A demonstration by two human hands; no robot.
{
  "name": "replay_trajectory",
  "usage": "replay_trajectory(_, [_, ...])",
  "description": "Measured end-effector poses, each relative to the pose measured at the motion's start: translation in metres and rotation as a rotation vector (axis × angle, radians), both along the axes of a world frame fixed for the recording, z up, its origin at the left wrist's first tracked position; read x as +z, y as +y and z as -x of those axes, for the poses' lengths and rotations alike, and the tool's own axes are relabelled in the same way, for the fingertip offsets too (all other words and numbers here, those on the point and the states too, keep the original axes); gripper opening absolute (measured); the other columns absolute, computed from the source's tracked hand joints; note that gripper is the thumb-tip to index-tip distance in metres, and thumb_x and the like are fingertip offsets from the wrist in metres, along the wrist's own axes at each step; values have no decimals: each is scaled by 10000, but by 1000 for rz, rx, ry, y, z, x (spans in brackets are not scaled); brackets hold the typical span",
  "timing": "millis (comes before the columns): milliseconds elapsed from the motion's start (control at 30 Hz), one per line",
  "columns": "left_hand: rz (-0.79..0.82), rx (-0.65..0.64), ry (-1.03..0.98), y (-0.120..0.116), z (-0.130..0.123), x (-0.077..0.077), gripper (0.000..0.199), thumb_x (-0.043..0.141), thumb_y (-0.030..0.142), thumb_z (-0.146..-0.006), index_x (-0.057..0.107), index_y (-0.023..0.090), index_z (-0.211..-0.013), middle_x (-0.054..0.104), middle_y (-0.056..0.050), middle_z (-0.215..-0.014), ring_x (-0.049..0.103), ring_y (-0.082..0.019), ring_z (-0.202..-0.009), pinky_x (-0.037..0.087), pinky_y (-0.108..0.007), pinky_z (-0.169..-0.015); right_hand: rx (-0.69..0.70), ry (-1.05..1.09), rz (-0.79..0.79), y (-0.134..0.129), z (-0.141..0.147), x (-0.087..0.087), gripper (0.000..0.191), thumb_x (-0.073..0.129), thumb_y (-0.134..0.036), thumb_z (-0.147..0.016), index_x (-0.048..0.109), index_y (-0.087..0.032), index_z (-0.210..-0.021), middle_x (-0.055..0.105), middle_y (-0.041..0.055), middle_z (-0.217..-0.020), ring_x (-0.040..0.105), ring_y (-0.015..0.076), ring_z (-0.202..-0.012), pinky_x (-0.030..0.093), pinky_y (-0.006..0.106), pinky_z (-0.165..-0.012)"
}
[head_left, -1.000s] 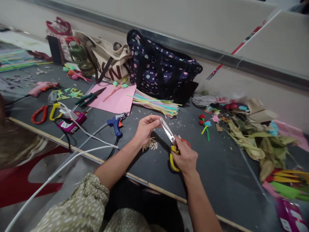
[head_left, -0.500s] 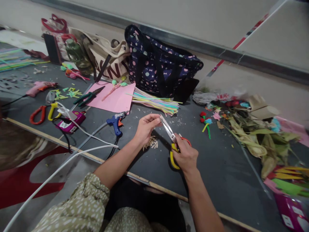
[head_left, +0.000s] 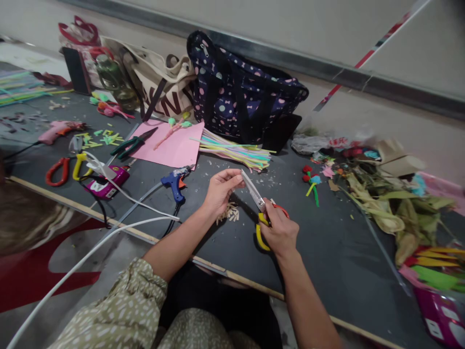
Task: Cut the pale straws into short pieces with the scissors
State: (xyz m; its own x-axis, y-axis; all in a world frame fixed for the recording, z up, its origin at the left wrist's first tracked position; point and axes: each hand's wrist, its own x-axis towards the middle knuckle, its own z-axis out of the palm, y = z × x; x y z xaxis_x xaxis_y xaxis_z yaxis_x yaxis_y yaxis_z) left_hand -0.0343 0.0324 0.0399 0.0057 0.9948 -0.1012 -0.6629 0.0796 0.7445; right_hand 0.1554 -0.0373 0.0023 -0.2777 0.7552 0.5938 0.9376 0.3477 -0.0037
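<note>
My right hand (head_left: 279, 225) is wrapped round the red and yellow handles of a pair of scissors (head_left: 253, 190). The blades point up and left, their tips at the fingertips of my left hand (head_left: 222, 191). Thumb and fingers of that hand are pinched together, but whatever they hold is too small to make out. Below it, on the dark table, lies a small pile of short beige cut pieces (head_left: 229, 213). A blue glue gun (head_left: 176, 185) rests to the left of my left hand.
Behind my hands lie a pipe cleaner bundle (head_left: 236, 151), pink paper (head_left: 170, 145) and green-handled pliers (head_left: 133, 143). A navy bag (head_left: 243, 92) stands at the wall. Left are a purple power strip (head_left: 108, 182) and white cable (head_left: 109, 236); right, dried husks (head_left: 385, 208) and pipe cleaner flowers (head_left: 311, 182).
The view has shifted slightly. Both hands and the scissors keep nearly the same pose, with the blade tips still at my left fingertips.
</note>
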Motion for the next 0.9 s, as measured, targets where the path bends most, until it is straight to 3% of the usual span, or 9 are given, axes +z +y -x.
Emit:
replay_trajectory(500, [29, -26, -33, 3, 1, -5, 270, 831, 253, -585, 694, 157, -798, 684, 8, -720, 627, -89, -616, 533, -255, -712, 8, 15, 28, 0, 0, 0, 402, 491, -186, -820, 602, -179, -1206, 702, 33, -837, 614, 112, -680, 416, 202, -613])
replay_trajectory(700, [17, -44, -34, 4, 1, -6, 261, 825, 240, -596, 690, 153, -802, 680, 8, -732, 637, -86, -639, 530, -234, -703, 24, 44, 80, 2, -4, -1, 446, 512, -203, -792, 573, -190, -1234, 694, 20, -883, 616, 116, -733, 418, 205, -633])
replay_trajectory(900, [34, -60, -53, 6, 4, -3, 292, 819, 230, -607, 680, 161, -854, 666, 15, -726, 625, -71, -636, 517, -192, -641, -51, 47, 203, 3, -5, 8, 496, 557, -262, -775, 537, -221, -1269, 666, 25, -925, 604, 151, -812, 406, 230, -655])
